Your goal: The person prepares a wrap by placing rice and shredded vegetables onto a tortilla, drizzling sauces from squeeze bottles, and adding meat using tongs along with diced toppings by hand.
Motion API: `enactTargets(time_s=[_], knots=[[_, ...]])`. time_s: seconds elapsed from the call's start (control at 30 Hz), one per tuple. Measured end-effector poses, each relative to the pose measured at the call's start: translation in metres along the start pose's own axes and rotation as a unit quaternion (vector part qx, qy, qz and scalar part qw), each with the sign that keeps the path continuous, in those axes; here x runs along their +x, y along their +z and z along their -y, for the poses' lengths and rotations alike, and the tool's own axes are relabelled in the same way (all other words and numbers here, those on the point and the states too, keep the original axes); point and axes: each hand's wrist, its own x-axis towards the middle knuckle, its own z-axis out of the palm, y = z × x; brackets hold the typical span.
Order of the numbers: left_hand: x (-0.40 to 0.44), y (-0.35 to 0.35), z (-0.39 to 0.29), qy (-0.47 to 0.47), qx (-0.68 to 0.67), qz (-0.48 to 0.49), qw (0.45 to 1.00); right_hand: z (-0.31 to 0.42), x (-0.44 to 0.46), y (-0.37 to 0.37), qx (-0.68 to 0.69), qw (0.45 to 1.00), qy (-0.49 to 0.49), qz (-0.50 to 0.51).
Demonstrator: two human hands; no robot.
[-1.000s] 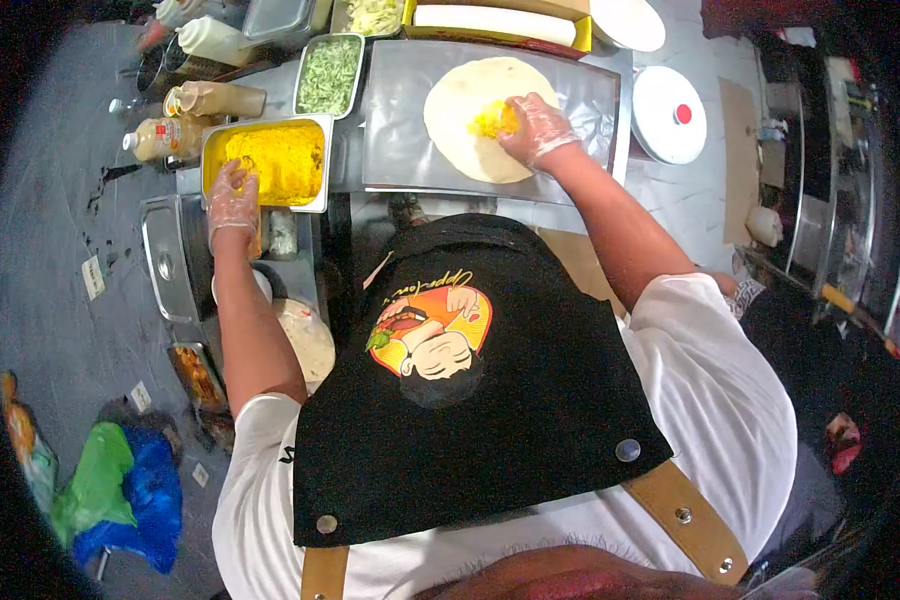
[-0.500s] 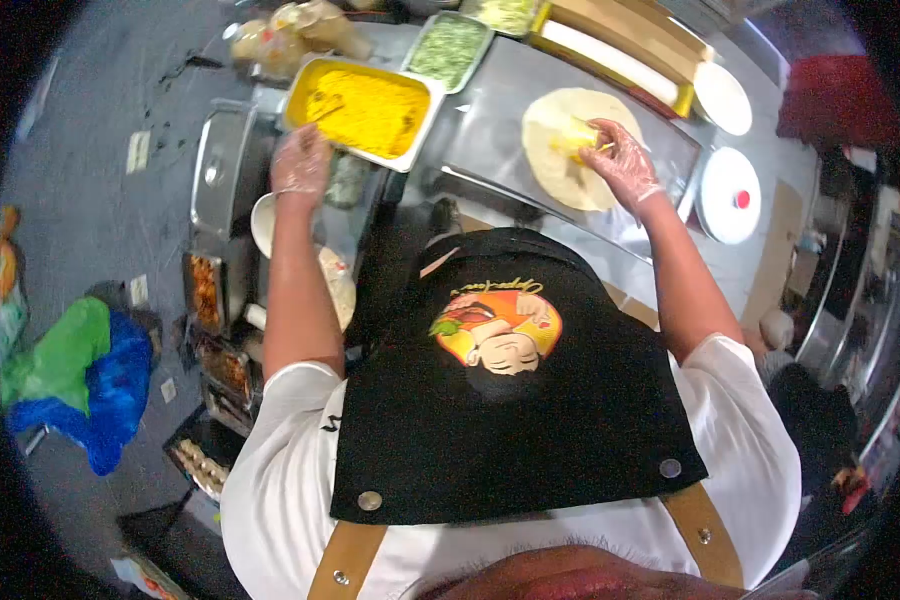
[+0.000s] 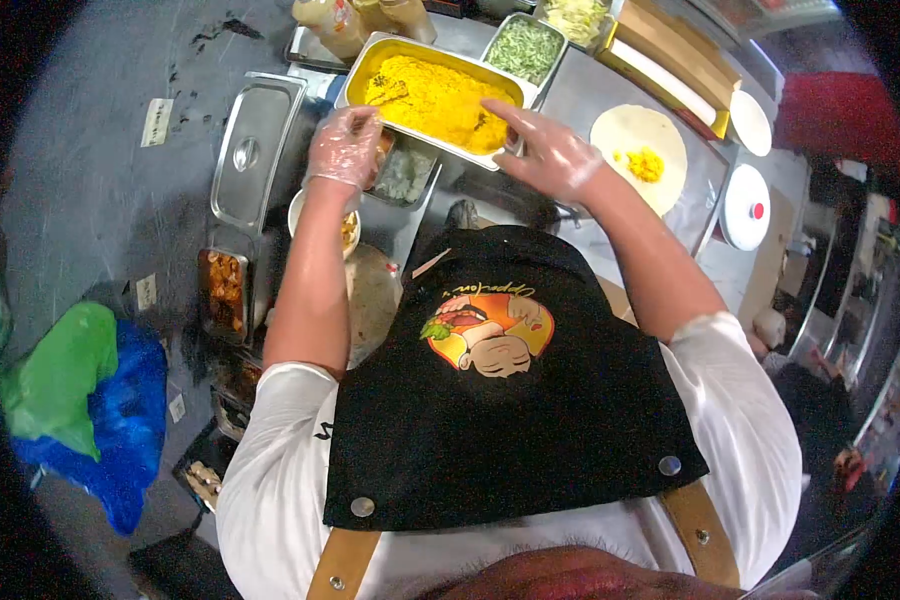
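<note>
while both gloved hands are at the metal pan (image 3: 438, 143) of yellow rice (image 3: 432, 95), the left hand (image 3: 340, 152) is at its near left corner, fingers curled; whether they pinch the rim, i cannot tell. the right hand (image 3: 550, 155) is over the near right corner with fingers stretched out and thumb parted from them. to the right of that hand lies the round flatbread (image 3: 625, 130), a small mound (image 3: 646, 164) of yellow on it, on a shiny sheet (image 3: 578, 95); the right forearm crosses in front of the sheet and hides part of it.

just past the pan sits a tub of chopped greens (image 3: 523, 50), with sauce bottles (image 3: 335, 28) behind the pan's left end. a box (image 3: 685, 55) holding a white roll (image 3: 658, 75) borders the sheet's far edge. a white lid (image 3: 745, 207) with a red knob stands right of the sheet. the left forearm partly covers a white bowl (image 3: 297, 212), and a steel lid (image 3: 258, 125) lies left of that hand.
</note>
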Motion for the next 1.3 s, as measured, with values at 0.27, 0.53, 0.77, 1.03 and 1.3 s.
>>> enactTargets(time_s=[0.27,0.53,0.77,1.03,1.3], knots=[[0.024,-0.012,0.013,0.039,0.026,0.012,0.999,0.095,-0.132,-0.075,0.074,0.947,-0.28,-0.139],[0.061,0.042,-0.047,0.119,0.024,0.067,0.99,0.093,-0.196,-0.105,0.163,0.91,-0.337,-0.177],[0.063,0.11,-0.115,0.15,0.08,0.069,0.983,0.021,-0.246,-0.117,0.23,0.891,-0.344,-0.186],[0.006,0.247,-0.179,0.132,0.14,0.15,0.97,-0.138,-0.263,-0.076,0.237,0.946,-0.093,-0.203],[0.005,0.435,-0.178,0.498,0.165,0.222,0.822,-0.354,-0.198,0.02,-0.002,0.959,0.041,-0.281]])
